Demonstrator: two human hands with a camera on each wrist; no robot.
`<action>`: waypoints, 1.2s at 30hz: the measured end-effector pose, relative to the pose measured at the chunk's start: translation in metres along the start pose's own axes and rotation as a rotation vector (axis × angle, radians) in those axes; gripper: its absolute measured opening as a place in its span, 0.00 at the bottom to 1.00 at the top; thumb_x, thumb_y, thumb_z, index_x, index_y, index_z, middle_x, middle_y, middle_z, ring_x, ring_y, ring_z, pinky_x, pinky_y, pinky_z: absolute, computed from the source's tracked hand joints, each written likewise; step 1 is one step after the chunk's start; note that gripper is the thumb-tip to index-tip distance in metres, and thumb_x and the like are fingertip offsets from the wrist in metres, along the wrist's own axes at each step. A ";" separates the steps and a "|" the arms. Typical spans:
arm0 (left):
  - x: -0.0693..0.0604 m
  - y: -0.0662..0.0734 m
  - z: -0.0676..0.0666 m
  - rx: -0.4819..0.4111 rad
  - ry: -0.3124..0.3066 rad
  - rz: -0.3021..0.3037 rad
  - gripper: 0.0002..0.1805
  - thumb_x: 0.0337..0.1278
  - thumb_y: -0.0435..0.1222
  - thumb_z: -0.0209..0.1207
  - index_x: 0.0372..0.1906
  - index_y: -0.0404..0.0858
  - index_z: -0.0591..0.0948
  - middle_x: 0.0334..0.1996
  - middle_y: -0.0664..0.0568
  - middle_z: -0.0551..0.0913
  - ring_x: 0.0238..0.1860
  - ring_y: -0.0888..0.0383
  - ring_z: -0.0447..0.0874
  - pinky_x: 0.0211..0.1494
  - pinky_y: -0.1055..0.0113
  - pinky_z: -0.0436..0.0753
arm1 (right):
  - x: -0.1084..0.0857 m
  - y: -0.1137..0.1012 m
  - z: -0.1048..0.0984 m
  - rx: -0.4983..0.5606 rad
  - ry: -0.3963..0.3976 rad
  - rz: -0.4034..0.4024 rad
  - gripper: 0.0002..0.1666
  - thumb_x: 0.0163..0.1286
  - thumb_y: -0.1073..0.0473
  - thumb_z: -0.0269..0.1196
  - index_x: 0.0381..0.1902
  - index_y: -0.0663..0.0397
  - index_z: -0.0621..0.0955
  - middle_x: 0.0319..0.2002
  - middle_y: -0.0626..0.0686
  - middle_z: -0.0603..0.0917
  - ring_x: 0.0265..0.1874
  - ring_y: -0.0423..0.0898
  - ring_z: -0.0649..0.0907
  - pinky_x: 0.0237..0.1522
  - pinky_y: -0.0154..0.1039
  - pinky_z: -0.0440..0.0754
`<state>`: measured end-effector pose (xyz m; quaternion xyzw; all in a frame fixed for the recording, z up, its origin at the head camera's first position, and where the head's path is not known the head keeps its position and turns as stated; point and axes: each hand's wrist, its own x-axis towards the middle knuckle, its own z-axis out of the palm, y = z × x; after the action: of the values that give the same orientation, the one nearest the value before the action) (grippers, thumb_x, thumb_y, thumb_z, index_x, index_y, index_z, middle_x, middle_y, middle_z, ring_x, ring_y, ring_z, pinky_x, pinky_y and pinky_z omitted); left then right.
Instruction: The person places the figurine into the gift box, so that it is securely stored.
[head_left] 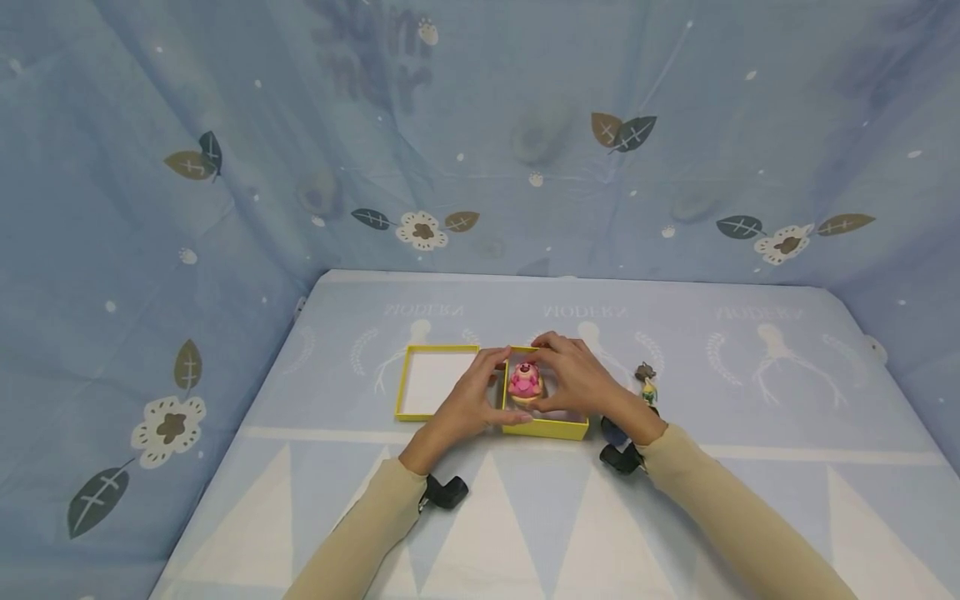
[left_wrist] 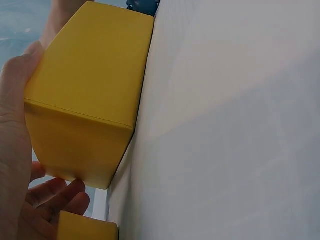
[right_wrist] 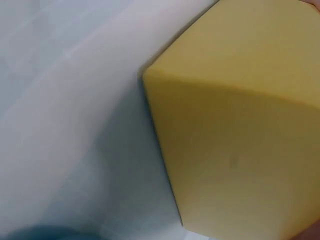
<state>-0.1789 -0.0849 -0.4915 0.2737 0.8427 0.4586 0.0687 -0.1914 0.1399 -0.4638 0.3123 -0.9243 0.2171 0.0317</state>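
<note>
A yellow open box with a pale inside stands on the table in the head view. Inside it is a pink bear figurine on a yellowish base. My right hand reaches over the box and pinches the figurine between thumb and fingers. At the box's left side, my left hand grips it, thumb by the front edge and fingers toward the back. The left wrist view shows that thumb against the yellow box, with fingers beside its left wall. Only yellow box walls fill the right wrist view; the right fingers are mostly hidden.
A shallow yellow-rimmed lid lies white side up just left of the box. Right of the box, beside my right wrist, lies a small figurine. A dark blue object is partly hidden under that wrist. Patterned cloth hangs behind.
</note>
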 end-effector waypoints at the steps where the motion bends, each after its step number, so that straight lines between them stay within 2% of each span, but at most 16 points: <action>1: 0.000 0.000 0.000 0.001 0.000 -0.001 0.57 0.40 0.51 0.76 0.75 0.41 0.58 0.70 0.51 0.62 0.69 0.56 0.65 0.68 0.61 0.74 | 0.000 0.000 0.000 -0.005 0.001 0.001 0.40 0.43 0.42 0.80 0.54 0.50 0.83 0.57 0.55 0.76 0.55 0.51 0.77 0.64 0.58 0.68; 10: 0.001 -0.001 0.001 0.019 0.006 -0.008 0.57 0.39 0.52 0.76 0.75 0.41 0.59 0.70 0.53 0.62 0.69 0.58 0.65 0.67 0.63 0.75 | 0.001 0.001 0.002 -0.028 0.021 -0.010 0.38 0.43 0.41 0.80 0.52 0.49 0.84 0.52 0.53 0.79 0.50 0.51 0.79 0.60 0.57 0.71; 17: 0.002 -0.001 0.001 0.026 0.002 0.003 0.57 0.40 0.52 0.76 0.75 0.42 0.59 0.70 0.52 0.62 0.69 0.57 0.65 0.68 0.61 0.74 | -0.001 0.001 0.003 -0.082 0.014 0.007 0.38 0.44 0.40 0.79 0.52 0.49 0.84 0.53 0.53 0.79 0.51 0.51 0.78 0.59 0.55 0.72; 27: 0.000 0.000 0.001 0.062 -0.011 0.022 0.57 0.42 0.53 0.75 0.75 0.41 0.57 0.72 0.51 0.59 0.70 0.56 0.64 0.68 0.60 0.74 | -0.001 -0.001 0.005 -0.107 0.000 0.018 0.39 0.43 0.38 0.79 0.54 0.45 0.84 0.51 0.51 0.79 0.52 0.50 0.78 0.58 0.54 0.73; 36: 0.000 -0.002 0.000 0.069 -0.022 0.034 0.61 0.37 0.52 0.77 0.76 0.39 0.56 0.74 0.51 0.58 0.69 0.55 0.65 0.68 0.60 0.74 | 0.001 0.000 0.007 -0.111 -0.002 0.018 0.39 0.43 0.38 0.79 0.54 0.45 0.84 0.50 0.51 0.79 0.50 0.49 0.78 0.56 0.53 0.74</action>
<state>-0.1792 -0.0856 -0.4931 0.2951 0.8525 0.4272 0.0607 -0.1911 0.1365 -0.4696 0.3019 -0.9377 0.1655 0.0461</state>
